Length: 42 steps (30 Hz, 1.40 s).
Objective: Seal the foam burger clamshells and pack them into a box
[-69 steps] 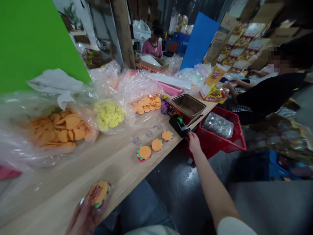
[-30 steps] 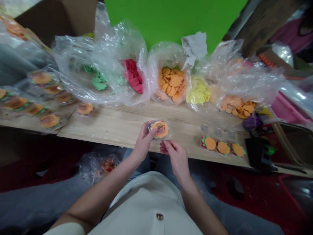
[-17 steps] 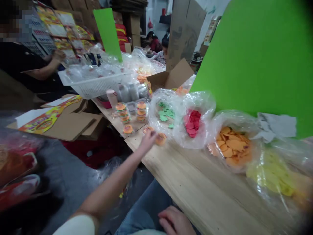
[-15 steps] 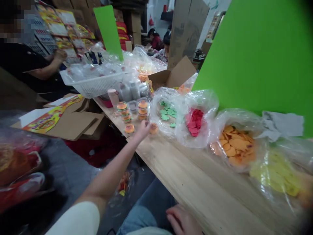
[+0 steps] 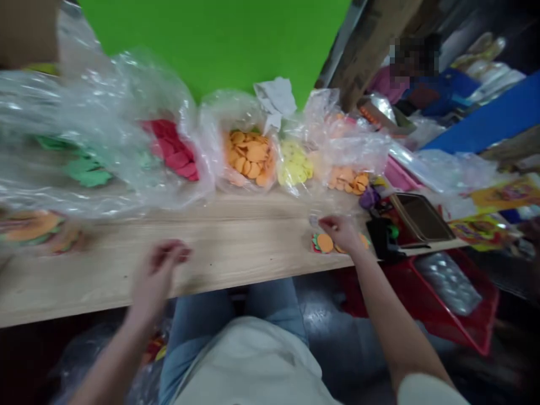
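Note:
My left hand (image 5: 158,267), smeared by motion, hangs over the front part of the table (image 5: 236,242). Its fingers are loosely curled and apart, with nothing visible in them. Further right, my right hand (image 5: 340,230) pinches its fingertips together just above a row of flat toy burger stacks (image 5: 324,243), with orange rounds over green and red layers. A small pale round piece (image 5: 313,221) shows beside those fingertips; whether they hold it is unclear. At the far left, blurred toy burgers (image 5: 36,225) sit on the table.
Along the back, clear bags hold green pieces (image 5: 88,170), red pieces (image 5: 175,149), orange rounds (image 5: 251,154), yellow pieces (image 5: 295,163) and peach-orange pieces (image 5: 348,179). A green panel (image 5: 219,45) stands behind. At right are a brown tray (image 5: 424,216) and red crate (image 5: 485,315); another person is beyond.
My view has swung right. My left hand has left the packed burgers and come back over the table. My right hand has gone from near my lap to the burger stacks at right.

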Each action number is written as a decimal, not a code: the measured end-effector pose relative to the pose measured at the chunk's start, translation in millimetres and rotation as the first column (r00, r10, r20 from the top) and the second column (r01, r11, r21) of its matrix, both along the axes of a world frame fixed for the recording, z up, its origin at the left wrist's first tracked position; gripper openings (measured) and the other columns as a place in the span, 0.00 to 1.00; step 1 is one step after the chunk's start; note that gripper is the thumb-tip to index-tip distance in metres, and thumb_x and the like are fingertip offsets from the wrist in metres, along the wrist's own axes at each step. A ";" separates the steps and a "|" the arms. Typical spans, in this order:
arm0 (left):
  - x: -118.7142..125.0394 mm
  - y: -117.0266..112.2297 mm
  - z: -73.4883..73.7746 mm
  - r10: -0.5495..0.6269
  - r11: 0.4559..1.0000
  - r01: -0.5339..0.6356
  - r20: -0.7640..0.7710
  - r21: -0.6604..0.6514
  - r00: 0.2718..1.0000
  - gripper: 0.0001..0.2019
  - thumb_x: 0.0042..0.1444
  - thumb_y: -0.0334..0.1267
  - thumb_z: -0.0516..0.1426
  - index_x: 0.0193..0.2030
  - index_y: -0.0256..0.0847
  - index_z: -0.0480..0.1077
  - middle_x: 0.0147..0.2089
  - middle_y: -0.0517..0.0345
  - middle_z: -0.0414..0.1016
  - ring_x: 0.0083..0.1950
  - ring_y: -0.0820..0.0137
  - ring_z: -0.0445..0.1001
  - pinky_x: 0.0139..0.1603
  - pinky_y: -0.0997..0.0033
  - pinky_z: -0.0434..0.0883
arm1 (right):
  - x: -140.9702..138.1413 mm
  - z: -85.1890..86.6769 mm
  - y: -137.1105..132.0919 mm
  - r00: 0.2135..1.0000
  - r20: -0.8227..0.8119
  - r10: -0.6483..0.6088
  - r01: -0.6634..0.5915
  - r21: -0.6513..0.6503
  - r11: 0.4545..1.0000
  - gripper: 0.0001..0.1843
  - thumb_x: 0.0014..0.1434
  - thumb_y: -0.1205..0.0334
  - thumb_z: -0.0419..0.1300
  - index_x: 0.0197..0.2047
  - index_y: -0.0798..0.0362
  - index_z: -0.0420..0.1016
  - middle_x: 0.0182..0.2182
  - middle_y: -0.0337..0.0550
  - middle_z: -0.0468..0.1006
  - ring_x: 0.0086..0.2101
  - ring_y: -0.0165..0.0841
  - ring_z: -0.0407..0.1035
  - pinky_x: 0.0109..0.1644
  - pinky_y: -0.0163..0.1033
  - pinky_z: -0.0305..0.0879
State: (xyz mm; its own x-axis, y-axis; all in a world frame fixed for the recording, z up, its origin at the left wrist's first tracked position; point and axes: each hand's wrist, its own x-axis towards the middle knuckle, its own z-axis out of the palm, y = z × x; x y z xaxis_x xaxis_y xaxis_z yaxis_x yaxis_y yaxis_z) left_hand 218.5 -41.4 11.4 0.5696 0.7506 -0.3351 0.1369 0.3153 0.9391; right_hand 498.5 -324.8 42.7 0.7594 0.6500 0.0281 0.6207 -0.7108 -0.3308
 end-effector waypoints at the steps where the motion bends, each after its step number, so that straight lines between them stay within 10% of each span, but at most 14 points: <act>1: 14.8 -28.2 -9.8 -0.109 0.994 0.108 -0.023 -0.009 0.994 0.16 0.43 0.47 0.62 0.37 0.41 0.69 0.33 0.60 0.74 0.38 0.68 0.73 0.43 0.68 0.69 | 27.9 -0.3 -6.2 0.999 0.050 -0.018 0.019 -0.022 1.000 0.13 0.56 0.60 0.52 0.38 0.55 0.75 0.32 0.47 0.78 0.32 0.35 0.70 0.36 0.39 0.63; 5: 96.5 -136.0 -33.4 -0.603 0.669 0.579 0.116 -0.466 0.789 0.15 0.48 0.44 0.60 0.40 0.39 0.67 0.40 0.50 0.75 0.36 0.67 0.76 0.40 0.64 0.71 | 97.6 -12.0 0.0 0.995 0.060 0.084 -0.075 -0.142 0.987 0.08 0.48 0.66 0.61 0.33 0.56 0.76 0.32 0.45 0.78 0.34 0.34 0.69 0.43 0.38 0.59; 9: 164.1 -184.2 -38.1 -0.620 0.634 0.566 0.092 -0.526 0.779 0.09 0.54 0.41 0.55 0.39 0.40 0.63 0.35 0.53 0.76 0.33 0.70 0.76 0.38 0.66 0.71 | 109.3 -23.0 17.5 0.980 0.029 0.195 -0.184 -0.225 0.957 0.03 0.47 0.66 0.62 0.27 0.55 0.76 0.26 0.43 0.77 0.31 0.32 0.68 0.42 0.37 0.57; 14: 163.8 -157.5 -39.3 -0.582 0.748 0.521 -0.029 -0.412 0.813 0.15 0.54 0.50 0.52 0.37 0.40 0.62 0.29 0.55 0.72 0.30 0.69 0.74 0.35 0.67 0.69 | 91.6 -25.5 32.6 0.966 0.058 0.254 -0.241 -0.171 0.955 0.09 0.55 0.62 0.55 0.32 0.55 0.76 0.29 0.45 0.77 0.33 0.33 0.67 0.45 0.39 0.54; 17: 145.5 -138.6 -35.0 -0.521 0.851 0.520 -0.230 -0.069 0.822 0.26 0.43 0.54 0.60 0.45 0.40 0.63 0.39 0.49 0.71 0.37 0.62 0.73 0.41 0.61 0.67 | 72.1 -32.0 43.3 0.960 0.109 0.259 -0.244 -0.132 0.961 0.10 0.57 0.62 0.54 0.33 0.56 0.75 0.29 0.45 0.76 0.33 0.34 0.67 0.44 0.39 0.54; 22: 137.8 -140.1 -34.7 -0.204 0.566 0.532 -0.518 0.629 0.831 0.45 0.40 0.56 0.60 0.62 0.32 0.51 0.56 0.34 0.57 0.58 0.46 0.55 0.56 0.50 0.53 | 45.6 -43.3 56.1 0.962 0.164 0.218 -0.211 -0.060 0.976 0.09 0.58 0.62 0.53 0.34 0.56 0.73 0.29 0.46 0.76 0.34 0.36 0.66 0.42 0.38 0.55; 29: 134.3 -132.1 -43.7 -0.204 0.432 0.550 -0.517 0.714 0.831 0.40 0.53 0.55 0.50 0.64 0.27 0.45 0.53 0.34 0.60 0.53 0.50 0.59 0.54 0.53 0.56 | 40.3 -43.4 56.3 0.955 0.188 0.231 -0.228 -0.039 0.973 0.09 0.59 0.64 0.51 0.33 0.57 0.71 0.29 0.47 0.76 0.32 0.35 0.67 0.43 0.39 0.55; 42: 129.8 -129.9 -45.0 -0.214 0.403 0.543 -0.501 0.737 0.839 0.38 0.51 0.54 0.54 0.63 0.32 0.48 0.53 0.37 0.61 0.53 0.52 0.60 0.53 0.53 0.58 | 38.8 -49.3 54.8 0.960 0.182 0.212 -0.212 -0.017 0.977 0.08 0.58 0.63 0.53 0.32 0.56 0.72 0.29 0.45 0.76 0.32 0.34 0.66 0.41 0.37 0.56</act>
State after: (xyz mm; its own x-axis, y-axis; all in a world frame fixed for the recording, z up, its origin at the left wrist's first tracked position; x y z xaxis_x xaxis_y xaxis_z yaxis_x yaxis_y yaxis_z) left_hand 348.4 -171.3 -33.7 0.8704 0.4786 0.1154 0.3273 -0.7376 0.5906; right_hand 537.3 -270.0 -6.7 0.5861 0.7954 0.1544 0.8069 -0.5558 -0.2000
